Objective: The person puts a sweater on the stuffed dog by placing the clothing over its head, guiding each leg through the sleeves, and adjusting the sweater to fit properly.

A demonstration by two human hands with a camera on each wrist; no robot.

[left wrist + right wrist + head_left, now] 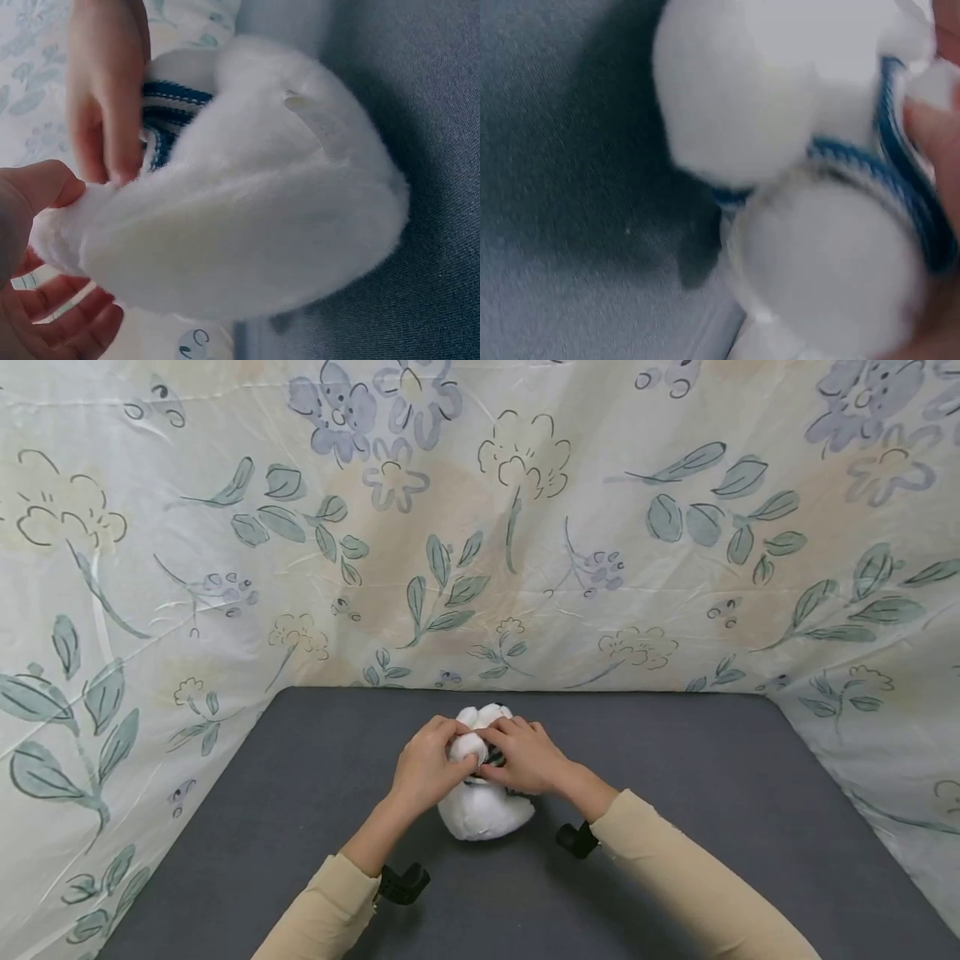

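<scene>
A white plush toy (486, 814) rests on the dark table between the two hands. It wears a blue-and-white striped knit garment (169, 112), and a white fabric tag (311, 124) stands out from its fur. The left hand (426, 767) pinches a small rounded white part of the toy between thumb and fingers; its other fingers (64, 315) are spread loosely. At the garment, the right hand (531, 756) grips the striped knit. One striped edge (900, 176) stands away from the white body in the right wrist view. The hands partly hide the toy's upper part.
The dark grey table (337, 752) spreads around the toy. A floral cloth (480, 568) hangs behind it and along both sides. Each wrist wears a black camera mount, the left one (405, 883) and the right one (576, 840) both close above the table.
</scene>
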